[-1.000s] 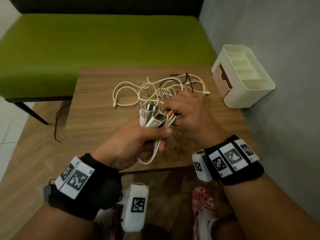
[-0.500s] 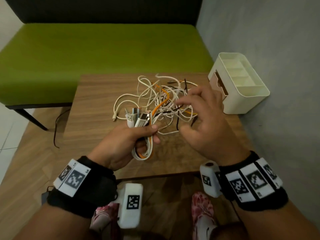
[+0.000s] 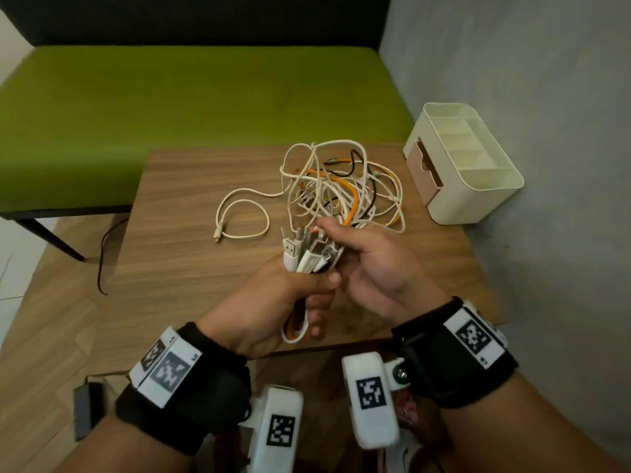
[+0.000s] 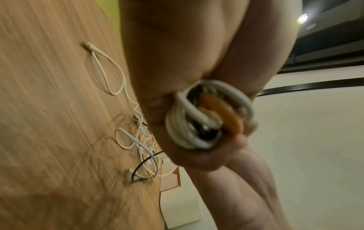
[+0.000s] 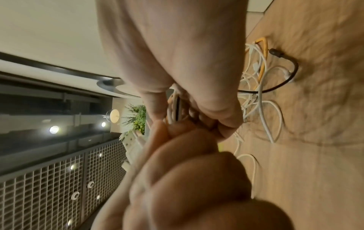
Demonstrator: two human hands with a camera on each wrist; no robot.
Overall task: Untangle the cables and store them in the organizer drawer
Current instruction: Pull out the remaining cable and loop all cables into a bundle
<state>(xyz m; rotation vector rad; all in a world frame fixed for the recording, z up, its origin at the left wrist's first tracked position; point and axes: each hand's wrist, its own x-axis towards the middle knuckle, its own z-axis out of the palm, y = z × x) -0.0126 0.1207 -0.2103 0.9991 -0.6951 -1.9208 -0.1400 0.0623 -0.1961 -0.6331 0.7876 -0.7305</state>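
Observation:
My left hand [image 3: 317, 288] grips a bundle of cable ends, with several white USB plugs [image 3: 307, 250] sticking up out of the fist. In the left wrist view the white and orange loops [image 4: 206, 123] of that bundle bulge out below the fist. My right hand [image 3: 333, 233] pinches cables right beside the plugs; the right wrist view shows its fingers [image 5: 222, 123] curled round white and orange strands. These strands run back to the tangle [image 3: 341, 186] of white, orange and black cables on the wooden table [image 3: 191, 268]. One white cable end [image 3: 239, 213] loops out to the left.
A cream organizer [image 3: 478, 175] stands at the table's right edge against the grey wall, its tan drawer [image 3: 425, 175] facing the tangle. A green bench [image 3: 205, 97] runs behind the table. A thin black cord [image 3: 102, 264] hangs off the table's left side.
My right hand, spread over the tangle half a second ago, has come back to the left hand's bundle and now pinches cables there. The left hand keeps its hold.

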